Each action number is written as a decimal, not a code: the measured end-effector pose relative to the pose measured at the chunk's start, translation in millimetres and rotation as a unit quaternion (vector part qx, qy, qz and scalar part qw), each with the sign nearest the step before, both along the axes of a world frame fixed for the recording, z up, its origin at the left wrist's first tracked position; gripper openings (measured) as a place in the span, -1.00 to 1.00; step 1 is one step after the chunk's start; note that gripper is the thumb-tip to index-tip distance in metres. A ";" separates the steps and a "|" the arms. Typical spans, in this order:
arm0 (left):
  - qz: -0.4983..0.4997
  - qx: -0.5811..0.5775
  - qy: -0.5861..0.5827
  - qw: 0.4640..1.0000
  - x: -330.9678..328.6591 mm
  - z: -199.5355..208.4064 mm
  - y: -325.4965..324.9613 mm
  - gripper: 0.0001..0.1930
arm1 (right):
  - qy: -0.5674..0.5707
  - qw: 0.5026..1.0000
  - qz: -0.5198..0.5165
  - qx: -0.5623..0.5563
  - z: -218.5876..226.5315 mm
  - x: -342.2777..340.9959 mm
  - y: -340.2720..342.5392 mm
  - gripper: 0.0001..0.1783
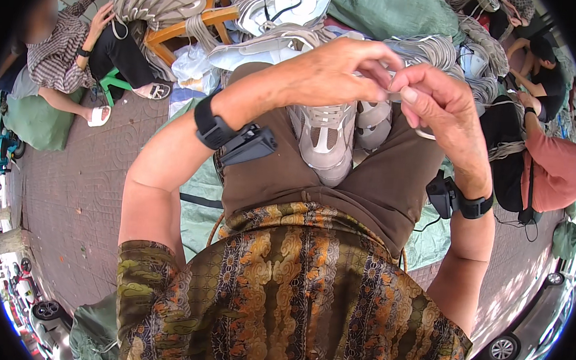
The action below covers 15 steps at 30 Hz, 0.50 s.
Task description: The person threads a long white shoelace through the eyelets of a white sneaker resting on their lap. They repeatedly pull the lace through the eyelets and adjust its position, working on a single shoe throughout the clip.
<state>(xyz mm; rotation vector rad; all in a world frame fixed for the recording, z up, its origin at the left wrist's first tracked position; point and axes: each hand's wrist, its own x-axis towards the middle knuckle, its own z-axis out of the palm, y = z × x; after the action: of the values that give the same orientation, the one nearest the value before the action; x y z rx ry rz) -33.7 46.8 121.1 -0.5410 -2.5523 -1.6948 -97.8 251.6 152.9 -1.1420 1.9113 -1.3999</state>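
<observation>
My left hand (344, 71) and my right hand (438, 100) meet fingertip to fingertip above my knees. Both are closed in a pinch; whatever lies between the fingertips is too small to name. A pale curved strip (425, 133) shows below my right hand's fingers, and I cannot tell whether that hand holds it. Under the hands, a beige-grey sneaker (323, 139) with light laces rests between my thighs, toe toward me. Beside it a second grey-beige shoe (373, 124) is partly hidden by my right leg and hands.
Bundles of shoe parts (160, 0) and pale cords (421, 51) pile up beyond my knees, near a wooden stool (161, 43) and a green sack (397, 12). People sit at left (59, 40) and right (552, 170). A parked car (522, 339) stands behind at right.
</observation>
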 end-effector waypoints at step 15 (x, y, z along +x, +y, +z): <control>-0.009 0.014 -0.051 0.999 48.0 149.1 31.3 -0.67 | 0.055 0.986 -0.015 -0.157 74.1 16.3 81.4 -0.86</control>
<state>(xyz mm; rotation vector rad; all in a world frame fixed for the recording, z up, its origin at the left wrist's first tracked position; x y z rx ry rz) 14.3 78.1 270.2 -0.4901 -2.5960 -1.8061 -81.5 333.0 226.9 -1.3657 1.8314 -1.7330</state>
